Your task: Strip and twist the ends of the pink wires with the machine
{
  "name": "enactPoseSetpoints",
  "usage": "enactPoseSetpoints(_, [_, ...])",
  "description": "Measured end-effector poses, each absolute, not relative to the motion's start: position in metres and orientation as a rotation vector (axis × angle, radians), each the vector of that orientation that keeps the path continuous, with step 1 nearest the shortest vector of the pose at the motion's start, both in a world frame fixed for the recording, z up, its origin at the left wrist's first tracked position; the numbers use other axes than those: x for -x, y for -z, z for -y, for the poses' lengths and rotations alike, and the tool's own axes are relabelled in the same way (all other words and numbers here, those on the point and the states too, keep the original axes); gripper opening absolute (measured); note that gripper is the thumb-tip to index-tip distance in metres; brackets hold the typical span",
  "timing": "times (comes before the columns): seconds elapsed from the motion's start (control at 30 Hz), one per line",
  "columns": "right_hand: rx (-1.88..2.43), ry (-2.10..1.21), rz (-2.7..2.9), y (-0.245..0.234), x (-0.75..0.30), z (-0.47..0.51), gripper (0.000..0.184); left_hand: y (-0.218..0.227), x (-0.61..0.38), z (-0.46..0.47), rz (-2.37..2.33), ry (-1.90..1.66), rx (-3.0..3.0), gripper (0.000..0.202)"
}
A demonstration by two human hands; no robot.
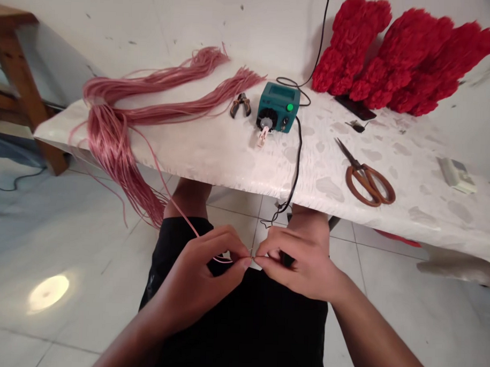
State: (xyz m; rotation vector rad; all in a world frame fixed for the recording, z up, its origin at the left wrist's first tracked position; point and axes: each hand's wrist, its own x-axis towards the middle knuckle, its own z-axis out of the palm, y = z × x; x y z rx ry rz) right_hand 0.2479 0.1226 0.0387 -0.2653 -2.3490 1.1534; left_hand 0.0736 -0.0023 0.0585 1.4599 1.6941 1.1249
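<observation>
My left hand (204, 267) and my right hand (300, 263) meet fingertip to fingertip over my lap, below the table's front edge. Both are closed in a pinch on one thin pink strand (175, 205) that runs up from my left fingers to the bundle of pink strands (110, 130) draped over the table's left corner. A small dark object shows under my right fingers; I cannot make it out.
On the white table (214, 150) stand a small teal machine (277, 107) with a green button and a black cable (297, 164), pliers (240, 104), orange-handled scissors (366, 177), and red fluffy pieces (398, 55) at the back right. A wooden bench (16, 63) stands left.
</observation>
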Motion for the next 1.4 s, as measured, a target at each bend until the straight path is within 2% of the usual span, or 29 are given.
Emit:
enactPoseSetpoints(0.23, [0.279,-1.208,2.446,-0.041,-0.249,-0.119,0.007,-0.051,-0.060,0.001,-1.554,-1.003,-1.298,0.004])
enactPoseSetpoints(0.43, [0.228,-1.159,2.531,-0.052,-0.245,-0.113,0.011,-0.048,-0.047,-0.010,-1.220,-0.810,-1.261,0.016])
enactPoseSetpoints(0.53, [0.196,-1.149,2.576,-0.053,-0.245,-0.112,0.010,-0.046,-0.043,-0.013,-1.102,-0.666,-1.205,0.015])
enactPoseSetpoints(0.93, [0.045,-1.074,2.675,-0.056,-0.243,-0.106,0.011,-0.010,-0.035,-0.010,-0.768,-0.648,-1.068,0.025])
enactPoseSetpoints(1.4, [0.146,-1.148,2.659,-0.043,-0.243,-0.109,0.007,-0.027,-0.037,-0.007,-0.995,-0.645,-1.443,0.026])
